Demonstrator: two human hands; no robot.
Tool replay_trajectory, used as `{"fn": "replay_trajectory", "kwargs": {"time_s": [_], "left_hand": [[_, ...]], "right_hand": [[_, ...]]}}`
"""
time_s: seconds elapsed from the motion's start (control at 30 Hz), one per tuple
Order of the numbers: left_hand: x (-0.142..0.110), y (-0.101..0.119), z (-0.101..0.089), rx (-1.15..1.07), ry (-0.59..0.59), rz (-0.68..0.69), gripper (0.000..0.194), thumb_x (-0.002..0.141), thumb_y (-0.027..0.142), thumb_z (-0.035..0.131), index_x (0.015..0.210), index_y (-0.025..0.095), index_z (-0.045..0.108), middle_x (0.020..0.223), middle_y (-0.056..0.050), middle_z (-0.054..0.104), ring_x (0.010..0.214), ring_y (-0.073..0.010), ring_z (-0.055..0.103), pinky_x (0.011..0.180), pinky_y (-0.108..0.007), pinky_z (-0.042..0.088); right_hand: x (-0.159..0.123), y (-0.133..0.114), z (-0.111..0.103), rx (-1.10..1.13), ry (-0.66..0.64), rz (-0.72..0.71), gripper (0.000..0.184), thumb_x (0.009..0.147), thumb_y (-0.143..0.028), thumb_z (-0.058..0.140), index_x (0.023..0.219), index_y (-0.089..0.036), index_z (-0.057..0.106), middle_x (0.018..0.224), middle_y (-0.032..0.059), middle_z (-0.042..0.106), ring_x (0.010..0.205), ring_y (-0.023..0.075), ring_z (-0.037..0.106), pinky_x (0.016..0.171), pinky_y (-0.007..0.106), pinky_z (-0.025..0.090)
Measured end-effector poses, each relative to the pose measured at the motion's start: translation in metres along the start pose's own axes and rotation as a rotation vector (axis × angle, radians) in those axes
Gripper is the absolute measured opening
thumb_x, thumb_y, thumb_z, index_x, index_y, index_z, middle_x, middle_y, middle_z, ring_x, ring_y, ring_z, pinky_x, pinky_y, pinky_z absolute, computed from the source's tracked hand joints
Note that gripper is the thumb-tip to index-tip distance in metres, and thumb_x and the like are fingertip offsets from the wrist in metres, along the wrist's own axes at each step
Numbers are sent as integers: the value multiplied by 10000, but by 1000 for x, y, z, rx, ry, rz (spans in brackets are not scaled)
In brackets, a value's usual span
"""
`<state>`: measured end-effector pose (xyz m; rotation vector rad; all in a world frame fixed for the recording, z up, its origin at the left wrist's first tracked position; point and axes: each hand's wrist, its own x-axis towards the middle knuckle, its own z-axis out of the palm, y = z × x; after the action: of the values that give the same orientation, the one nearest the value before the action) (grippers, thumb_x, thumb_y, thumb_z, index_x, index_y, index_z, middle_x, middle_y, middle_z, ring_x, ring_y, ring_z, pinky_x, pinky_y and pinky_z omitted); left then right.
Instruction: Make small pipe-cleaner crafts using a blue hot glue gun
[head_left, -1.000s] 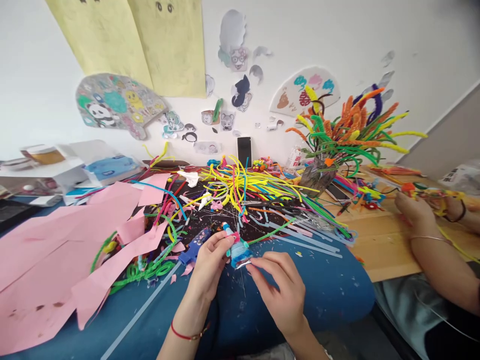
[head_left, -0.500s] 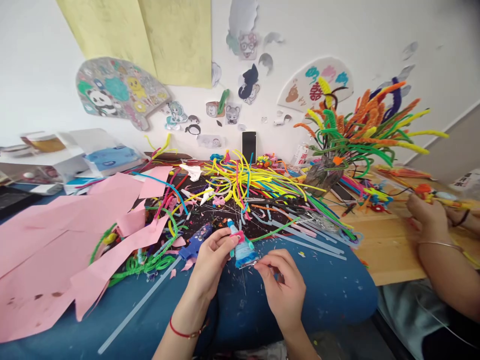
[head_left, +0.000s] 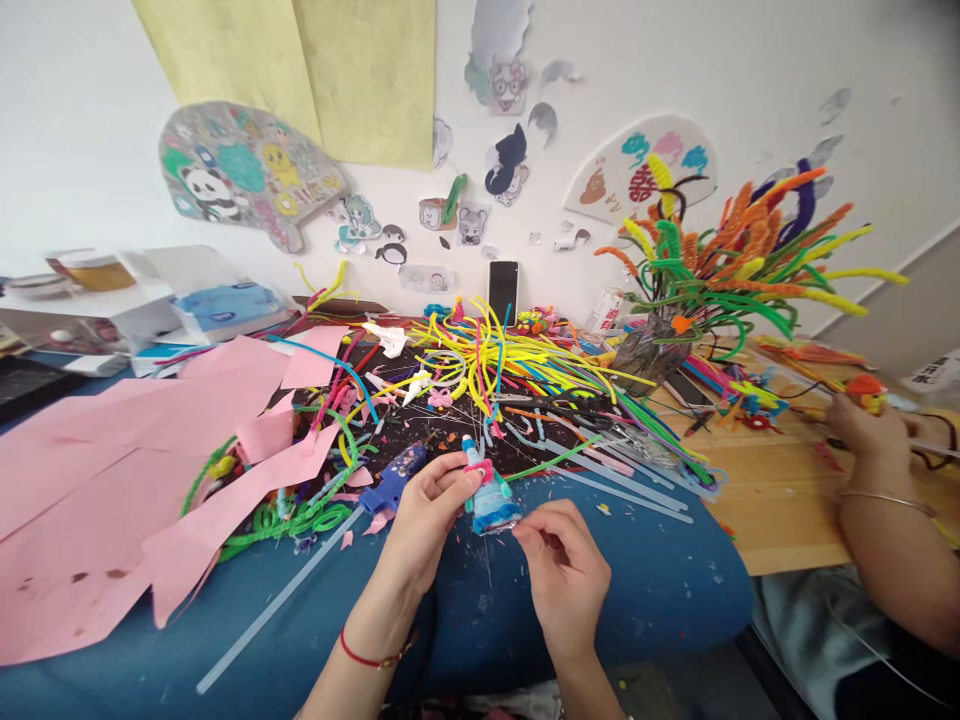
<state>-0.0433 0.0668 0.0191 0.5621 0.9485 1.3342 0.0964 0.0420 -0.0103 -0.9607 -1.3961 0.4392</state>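
My left hand is closed on a small doll figure made of blue, light blue and pink pipe cleaner, gripping it by its upper part. The doll leans slightly, its pointed top up and its ruffled dark blue hem down. At the hem's right corner my right hand is pinched, thumb against forefinger. A thin shiny bit shows by those fingertips, too small to name. Left of my left hand lies a dark blue glue gun, with a long translucent glue stick reaching from it toward the front left.
Pink sheets cover the left side. Yellow pipe cleaners pile up behind, before a phone. Loose glue sticks lie right of centre. A vase holds colourful stems. A co-worker's hand holds an orange-topped figure.
The view has shifted slightly. My hands keep nearly the same hold on the doll. At the right, the co-worker's hands and orange-topped figure have moved a little.
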Motion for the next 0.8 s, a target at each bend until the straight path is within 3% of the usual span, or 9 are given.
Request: {"fn": "replay_trajectory", "kwargs": {"time_s": [0.2, 0.4, 0.6, 0.8], "left_hand": [[2, -5, -1, 3, -41, 44, 398, 642, 324, 871, 953, 151, 693, 855, -61, 786, 759, -134, 676, 699, -225, 485], [2, -5, -4, 38, -16, 70, 390, 643, 315, 869, 966, 174, 703, 840, -49, 787, 713, -130, 667, 624, -210, 463], [-2, -3, -4, 47, -26, 70, 387, 651, 308, 864, 987, 184, 717, 875, -52, 793, 786, -149, 685, 676, -217, 480], [-2, -4, -2, 40, -39, 84, 351, 664, 282, 853, 972, 174, 722, 872, -65, 793, 811, -169, 697, 737, -246, 500]], "right_hand": [[-3, 1, 1, -1, 19, -19, 175, 854, -116, 658, 713, -205, 609, 678, -32, 552, 604, 115, 489, 504, 231, 372], [-6, 13, -2, 8, 37, -154, 190, 813, -42, 694, 782, -212, 617, 690, -34, 537, 640, 127, 488, 553, 249, 399], [-5, 21, -11, -39, 21, -186, 288, 773, -208, 789, 754, -218, 501, 695, -41, 465, 675, 150, 475, 582, 276, 393], [-2, 18, -16, -163, -30, -228, 302, 809, -155, 742, 711, -222, 464, 668, -46, 451, 673, 148, 465, 593, 272, 385]]}}
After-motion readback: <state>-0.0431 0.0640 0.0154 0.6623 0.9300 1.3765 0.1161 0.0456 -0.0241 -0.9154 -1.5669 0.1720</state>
